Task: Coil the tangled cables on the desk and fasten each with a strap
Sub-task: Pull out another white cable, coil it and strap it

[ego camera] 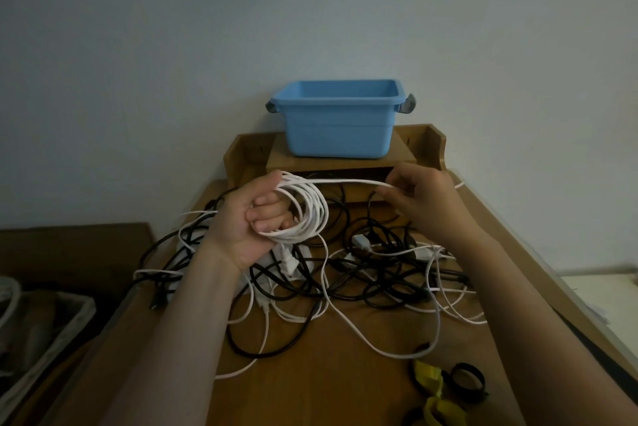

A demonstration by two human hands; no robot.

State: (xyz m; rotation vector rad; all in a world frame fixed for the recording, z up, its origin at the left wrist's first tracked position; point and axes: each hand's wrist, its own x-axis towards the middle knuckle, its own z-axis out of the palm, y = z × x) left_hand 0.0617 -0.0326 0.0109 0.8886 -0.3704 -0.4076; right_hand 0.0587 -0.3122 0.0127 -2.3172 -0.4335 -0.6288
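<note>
White cable (pixel 310 215), partly coiled, rest tangled

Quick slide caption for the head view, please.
Left hand holds a white cable coil while the right hand pinches its strand above the tangled cables on the desk.

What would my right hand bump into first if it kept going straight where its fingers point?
Probably the coil of white cable gripped by the left hand: the right hand points leftward along the white strand it pinches, with nothing between. Depth is unclear from one view.
</note>
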